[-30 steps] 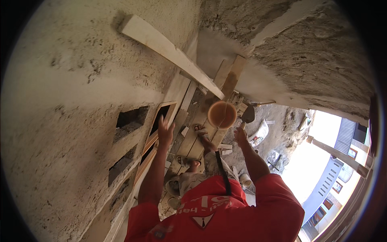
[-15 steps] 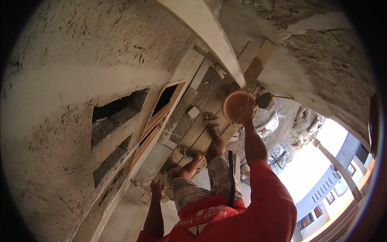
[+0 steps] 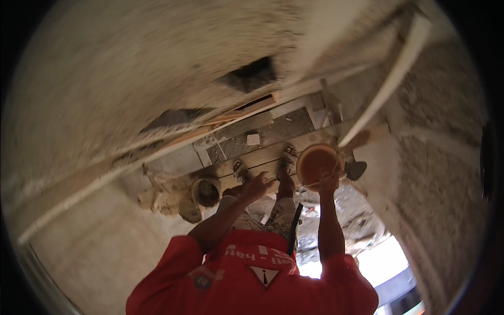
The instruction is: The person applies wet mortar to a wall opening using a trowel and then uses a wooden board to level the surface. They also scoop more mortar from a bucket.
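An orange-brown bucket [image 3: 319,161] with a round open mouth is in front of me, to the right of my feet. My right hand [image 3: 328,181] is closed at its near edge, gripping it by what looks like a thin handle. Beside the bucket, on its right, is a dark, rounded trowel blade [image 3: 356,170]; nothing of mine touches it. My left hand [image 3: 256,187] is over my legs, its fingers loosely apart and nothing seen in them.
I stand on wooden planks [image 3: 262,160]. Two buckets, one with dark contents [image 3: 206,192] and one smaller [image 3: 189,210], are at the left. A rough wall [image 3: 157,68] with openings rises ahead. A long pale strip [image 3: 391,84] slants down near the bucket.
My view has swung round, so the wall and planks lie more level. My left hand has come up from low left to the middle. My right hand stays at the bucket.
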`<state>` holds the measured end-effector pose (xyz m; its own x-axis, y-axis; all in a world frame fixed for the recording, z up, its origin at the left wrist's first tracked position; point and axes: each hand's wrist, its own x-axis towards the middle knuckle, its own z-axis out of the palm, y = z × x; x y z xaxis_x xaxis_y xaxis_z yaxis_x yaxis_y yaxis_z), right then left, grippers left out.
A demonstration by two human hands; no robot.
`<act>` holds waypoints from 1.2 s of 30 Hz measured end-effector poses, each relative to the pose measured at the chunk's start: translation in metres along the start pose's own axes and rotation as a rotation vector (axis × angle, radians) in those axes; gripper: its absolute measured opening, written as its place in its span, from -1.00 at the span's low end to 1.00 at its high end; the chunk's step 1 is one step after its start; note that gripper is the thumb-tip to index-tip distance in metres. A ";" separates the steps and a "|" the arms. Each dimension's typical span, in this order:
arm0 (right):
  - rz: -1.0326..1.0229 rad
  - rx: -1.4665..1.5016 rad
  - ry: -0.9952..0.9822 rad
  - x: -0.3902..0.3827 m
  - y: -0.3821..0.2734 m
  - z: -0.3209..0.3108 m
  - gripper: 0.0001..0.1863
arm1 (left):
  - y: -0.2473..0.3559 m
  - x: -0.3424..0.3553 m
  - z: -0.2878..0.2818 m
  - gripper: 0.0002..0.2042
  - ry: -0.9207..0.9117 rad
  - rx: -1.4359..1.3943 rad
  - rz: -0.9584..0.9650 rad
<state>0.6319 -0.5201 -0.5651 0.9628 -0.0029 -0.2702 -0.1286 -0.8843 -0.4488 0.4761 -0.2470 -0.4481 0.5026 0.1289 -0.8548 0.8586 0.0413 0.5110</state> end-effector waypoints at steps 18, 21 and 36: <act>-0.003 0.545 -1.137 -0.239 -0.300 -0.031 -0.73 | -0.201 -0.031 0.065 -0.54 0.382 -1.464 -0.063; 0.082 0.347 -1.313 -0.283 -0.343 -0.022 -0.86 | -0.230 -0.003 0.108 -0.59 0.976 -1.108 0.283; -0.228 -0.175 -1.709 -0.473 -0.405 0.056 -0.74 | -0.306 -0.094 0.082 -0.74 1.191 -0.743 -0.176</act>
<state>0.2156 -0.1347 -0.3031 -0.3770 0.4748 -0.7952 0.0994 -0.8329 -0.5444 0.1741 -0.3530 -0.5311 -0.3094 0.7987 -0.5160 0.4604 0.6007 0.6536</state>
